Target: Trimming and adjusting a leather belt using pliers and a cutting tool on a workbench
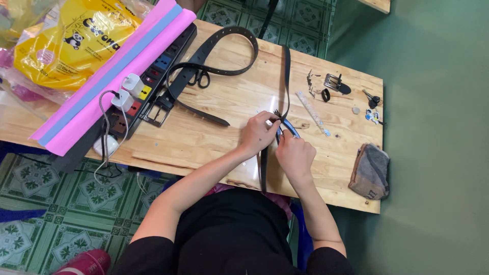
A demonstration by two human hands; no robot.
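On a wooden table (204,137), my left hand (258,133) pinches a black belt strap (286,76) that runs from the table's far edge down past my hands and over the near edge. My right hand (294,155) grips a blue-handled tool (289,128) whose tip meets the strap by my left fingers. The strap's end between my hands is partly hidden by my fingers.
A second black belt (214,66) with a metal buckle (158,111) curls at the left, with scissors (200,78) beside it. A power strip (147,84) with chargers, pink and blue rolls (109,76), a yellow bag (66,43), a clear ruler (311,112), a loose buckle (333,82), keys (373,99) and a folded cloth (370,170) lie around.
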